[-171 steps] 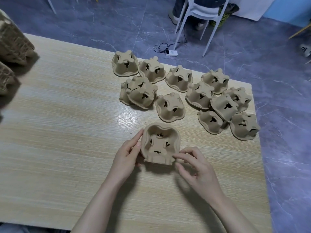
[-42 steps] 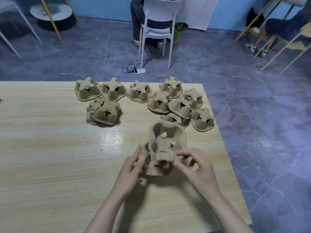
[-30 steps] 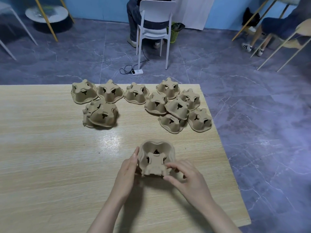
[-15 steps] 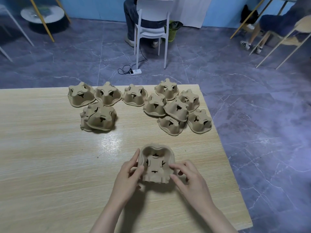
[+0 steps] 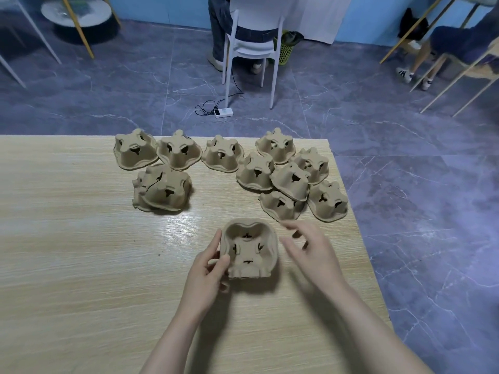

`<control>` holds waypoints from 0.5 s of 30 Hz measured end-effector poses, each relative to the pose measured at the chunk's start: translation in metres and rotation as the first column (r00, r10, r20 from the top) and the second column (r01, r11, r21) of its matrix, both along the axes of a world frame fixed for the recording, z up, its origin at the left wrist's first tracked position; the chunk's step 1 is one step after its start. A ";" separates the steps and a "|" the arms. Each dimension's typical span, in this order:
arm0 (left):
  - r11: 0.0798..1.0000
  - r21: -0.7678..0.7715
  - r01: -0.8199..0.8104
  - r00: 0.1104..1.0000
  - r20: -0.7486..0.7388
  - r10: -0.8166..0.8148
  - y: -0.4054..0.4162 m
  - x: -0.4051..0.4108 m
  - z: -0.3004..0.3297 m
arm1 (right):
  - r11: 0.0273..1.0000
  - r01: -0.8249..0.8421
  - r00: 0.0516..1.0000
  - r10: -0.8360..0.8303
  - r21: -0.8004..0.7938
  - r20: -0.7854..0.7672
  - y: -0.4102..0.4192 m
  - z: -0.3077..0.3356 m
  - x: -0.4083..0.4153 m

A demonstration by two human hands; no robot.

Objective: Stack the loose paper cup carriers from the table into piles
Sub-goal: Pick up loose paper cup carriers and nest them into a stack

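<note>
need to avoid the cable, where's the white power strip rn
In the head view the white power strip lies on the grey floor beyond the table's far edge, beside the white chair's left front leg.

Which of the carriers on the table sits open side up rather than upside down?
The carrier nearest the person, between the hands, with the left hand on its side. Its hollow faces up; the others all lie domed side up.
</note>
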State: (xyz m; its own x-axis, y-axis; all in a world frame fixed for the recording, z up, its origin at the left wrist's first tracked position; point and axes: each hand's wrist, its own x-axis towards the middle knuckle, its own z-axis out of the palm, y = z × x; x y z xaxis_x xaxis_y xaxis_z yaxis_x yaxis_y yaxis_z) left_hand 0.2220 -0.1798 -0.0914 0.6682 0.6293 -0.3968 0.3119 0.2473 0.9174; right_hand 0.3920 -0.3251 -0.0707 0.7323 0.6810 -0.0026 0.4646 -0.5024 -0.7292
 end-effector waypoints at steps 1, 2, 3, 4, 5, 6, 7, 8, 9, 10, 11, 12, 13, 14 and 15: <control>1.000 -0.005 0.007 1.000 0.000 -0.007 0.001 0.000 0.001 | 1.000 0.015 0.999 -0.015 0.000 0.029 0.006 0.002 0.014; 1.000 -0.011 0.013 1.000 -0.001 -0.013 0.001 -0.001 0.001 | 0.999 0.032 0.997 -0.032 -0.009 0.065 0.012 0.004 0.028; 1.000 -0.019 0.021 1.000 0.000 -0.021 0.001 -0.002 0.003 | 0.998 0.050 0.994 -0.047 -0.025 0.103 0.019 0.005 0.043; 0.999 -0.025 0.027 1.000 0.001 -0.027 0.001 -0.002 0.003 | 0.997 0.062 0.988 -0.055 -0.044 0.143 0.027 0.006 0.058; 0.999 -0.028 0.030 1.000 0.003 -0.030 0.001 -0.003 0.004 | 0.995 0.072 0.984 -0.060 -0.066 0.166 0.034 0.004 0.073; 0.999 -0.028 0.033 0.999 0.004 -0.032 0.001 -0.003 0.004 | 0.994 0.073 0.984 -0.059 -0.083 0.166 0.041 0.004 0.087; 0.999 -0.027 0.036 0.999 0.005 -0.036 0.002 -0.003 0.005 | 0.994 0.069 0.987 -0.055 -0.090 0.149 0.048 0.004 0.099; 0.999 -0.026 0.036 0.999 0.004 -0.036 0.002 -0.003 0.005 | 0.994 0.054 0.990 -0.040 -0.100 0.139 0.055 0.004 0.111; 0.999 -0.025 0.036 0.999 0.004 -0.036 0.002 -0.002 0.005 | 0.992 0.035 0.990 -0.018 -0.120 0.139 0.062 0.004 0.122; 0.999 -0.026 0.037 0.999 0.001 -0.037 0.003 -0.002 0.005 | 0.988 0.016 0.989 0.007 -0.155 0.149 0.068 0.005 0.131; 0.999 -0.023 0.039 0.999 0.000 -0.039 0.003 -0.002 0.005 | 0.979 0.005 0.988 0.026 -0.201 0.151 0.073 0.005 0.140; 0.999 -0.021 0.040 0.999 -0.001 -0.040 0.003 -0.001 0.006 | 0.967 -0.004 0.989 0.041 -0.254 0.143 0.077 0.006 0.147; 0.999 -0.020 0.041 0.999 -0.001 -0.041 0.003 -0.001 0.006 | 0.952 -0.009 0.991 0.048 -0.306 0.121 0.081 0.006 0.152; 0.999 -0.021 0.038 0.999 0.000 -0.038 0.003 -0.001 0.006 | 0.937 -0.019 0.993 0.057 -0.348 0.099 0.083 0.005 0.157; 0.999 -0.020 0.035 0.999 0.002 -0.035 0.004 -0.001 0.005 | 0.922 -0.032 0.995 0.066 -0.385 0.074 0.085 0.003 0.162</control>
